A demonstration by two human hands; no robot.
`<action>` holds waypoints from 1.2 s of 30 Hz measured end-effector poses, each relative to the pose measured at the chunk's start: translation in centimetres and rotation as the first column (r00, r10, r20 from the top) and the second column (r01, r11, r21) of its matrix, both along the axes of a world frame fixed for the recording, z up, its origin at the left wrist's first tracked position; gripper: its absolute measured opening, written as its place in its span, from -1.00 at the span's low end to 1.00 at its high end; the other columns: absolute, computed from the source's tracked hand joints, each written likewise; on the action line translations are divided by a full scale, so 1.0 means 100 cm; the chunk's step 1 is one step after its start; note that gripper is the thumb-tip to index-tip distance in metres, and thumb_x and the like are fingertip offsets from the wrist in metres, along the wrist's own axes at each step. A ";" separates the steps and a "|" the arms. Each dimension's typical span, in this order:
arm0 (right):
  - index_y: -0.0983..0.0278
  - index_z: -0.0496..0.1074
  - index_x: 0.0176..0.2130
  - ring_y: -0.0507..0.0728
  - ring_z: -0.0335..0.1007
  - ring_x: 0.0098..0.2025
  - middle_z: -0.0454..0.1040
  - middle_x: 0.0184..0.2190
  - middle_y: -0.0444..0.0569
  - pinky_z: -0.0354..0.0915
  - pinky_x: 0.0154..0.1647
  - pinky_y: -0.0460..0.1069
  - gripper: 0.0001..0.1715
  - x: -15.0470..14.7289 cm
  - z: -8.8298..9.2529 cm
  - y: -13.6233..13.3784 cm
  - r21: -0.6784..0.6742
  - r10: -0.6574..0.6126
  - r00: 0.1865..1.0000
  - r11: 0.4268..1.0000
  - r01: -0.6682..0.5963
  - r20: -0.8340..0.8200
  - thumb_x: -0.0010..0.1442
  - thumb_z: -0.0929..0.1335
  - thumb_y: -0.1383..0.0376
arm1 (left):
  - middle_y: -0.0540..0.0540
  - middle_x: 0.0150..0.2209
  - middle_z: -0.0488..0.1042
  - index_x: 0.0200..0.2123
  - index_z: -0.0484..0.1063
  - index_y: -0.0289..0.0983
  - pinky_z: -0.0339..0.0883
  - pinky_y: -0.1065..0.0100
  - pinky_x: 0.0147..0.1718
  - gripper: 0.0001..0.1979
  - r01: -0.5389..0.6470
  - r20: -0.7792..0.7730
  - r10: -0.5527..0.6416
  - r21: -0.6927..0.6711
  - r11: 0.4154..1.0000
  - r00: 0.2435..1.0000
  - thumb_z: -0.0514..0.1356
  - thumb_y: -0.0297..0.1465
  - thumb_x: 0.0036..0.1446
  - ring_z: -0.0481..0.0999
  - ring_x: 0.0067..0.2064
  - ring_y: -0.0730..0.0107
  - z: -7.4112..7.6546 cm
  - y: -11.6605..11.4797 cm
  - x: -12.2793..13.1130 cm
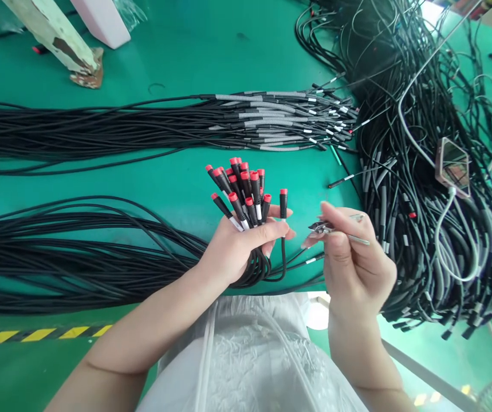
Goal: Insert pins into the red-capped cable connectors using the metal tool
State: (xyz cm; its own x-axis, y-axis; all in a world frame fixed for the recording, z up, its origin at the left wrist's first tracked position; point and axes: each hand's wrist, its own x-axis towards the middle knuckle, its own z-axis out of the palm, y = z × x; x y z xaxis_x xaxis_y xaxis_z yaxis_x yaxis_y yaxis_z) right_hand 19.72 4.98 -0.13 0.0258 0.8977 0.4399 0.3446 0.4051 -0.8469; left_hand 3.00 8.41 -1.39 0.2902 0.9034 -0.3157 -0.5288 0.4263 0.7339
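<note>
My left hand (237, 246) is closed around a bunch of black cables with red-capped connectors (246, 186), their ends pointing up and away from me. One red-capped connector (283, 201) stands apart from the bunch, its cable pinched between my thumb and fingers. To the right, my right hand (353, 252) grips a small silver nail clipper (321, 228) between thumb and fingers. Its jaws point left towards the single connector without touching it. The held cables join a long loose bundle (78, 257) lying off to the left.
Across the green table (211, 51) lies another cable bundle (99, 129) with grey ribbed sleeves. A big tangled cable heap (400, 200) covers the right side, with a phone (454, 166) and white cord on it. A worn post (56, 40) and pink block (102, 20) stand at far left.
</note>
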 end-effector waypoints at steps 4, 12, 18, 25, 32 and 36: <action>0.11 0.30 0.25 0.09 0.58 -0.22 0.55 -0.06 -0.03 0.60 -0.25 0.04 -0.36 -0.010 -0.011 0.004 0.058 0.035 0.981 0.998 -0.024 -0.191 0.26 0.40 0.50 | -0.02 -0.51 0.61 -0.34 0.63 -0.26 0.14 0.42 -0.60 -0.86 0.030 0.015 -0.030 -0.009 1.000 0.999 0.44 -0.37 -0.02 0.32 -0.61 0.56 0.000 0.000 0.000; 0.14 0.33 0.05 0.14 0.60 -0.08 0.59 -0.11 -0.04 0.59 -0.26 0.02 -0.55 -0.019 -0.015 0.009 0.160 -0.021 0.997 0.987 0.032 -0.071 0.23 0.43 0.48 | 0.00 -0.56 0.57 -0.39 0.61 -0.26 0.15 0.40 -0.61 -0.82 0.024 -0.002 -0.025 -0.055 0.998 1.000 0.47 -0.36 -0.10 0.31 -0.61 0.53 0.002 0.001 0.000; 0.12 0.31 0.01 0.22 0.61 -0.08 0.60 -0.13 0.00 0.61 -0.31 0.09 -0.61 -0.019 -0.017 0.008 0.134 -0.040 0.999 0.990 0.043 -0.021 0.26 0.42 0.42 | 0.00 -0.55 0.56 -0.40 0.62 -0.25 0.16 0.39 -0.61 -0.84 0.042 -0.019 -0.043 -0.053 0.998 0.999 0.46 -0.34 -0.10 0.31 -0.61 0.53 0.001 0.001 0.000; 0.16 0.32 -0.08 0.15 0.62 -0.18 0.59 -0.22 -0.06 0.58 -0.37 0.02 -0.64 -0.017 -0.019 0.010 0.147 -0.073 0.997 0.986 0.074 -0.014 0.22 0.43 0.49 | 0.00 -0.52 0.58 -0.44 0.61 -0.22 0.19 0.38 -0.57 -0.86 0.060 -0.033 -0.061 -0.036 0.998 0.998 0.47 -0.34 -0.09 0.32 -0.57 0.52 -0.001 0.001 0.000; 0.15 0.29 0.00 0.15 0.60 -0.21 0.57 -0.13 -0.01 0.57 -0.29 0.08 -0.66 -0.017 -0.025 0.012 0.091 -0.176 0.981 0.979 0.183 -0.081 0.28 0.41 0.36 | 0.03 -0.44 0.55 -0.35 0.62 -0.21 0.22 0.41 -0.53 -0.83 0.024 -0.039 -0.026 -0.049 0.998 0.999 0.48 -0.38 -0.08 0.35 -0.53 0.55 -0.005 -0.001 0.001; 0.14 0.31 0.07 0.14 0.58 -0.21 0.56 -0.12 -0.01 0.56 -0.29 0.08 -0.59 -0.015 -0.027 0.012 0.045 -0.156 0.978 0.986 0.163 -0.141 0.27 0.41 0.38 | 0.03 -0.38 0.58 -0.39 0.58 -0.21 0.21 0.42 -0.53 -0.82 0.023 -0.018 -0.024 -0.070 0.997 1.000 0.48 -0.42 -0.10 0.38 -0.49 0.54 -0.006 -0.001 0.002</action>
State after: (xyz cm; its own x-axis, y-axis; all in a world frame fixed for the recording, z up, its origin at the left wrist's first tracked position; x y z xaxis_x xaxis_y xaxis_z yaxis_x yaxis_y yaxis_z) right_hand 18.25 6.17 -2.87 0.2299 0.8510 0.4721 0.2914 0.4026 -0.8677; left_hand 3.19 8.27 -1.99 0.3046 0.8718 -0.3836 -0.5040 0.4893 0.7117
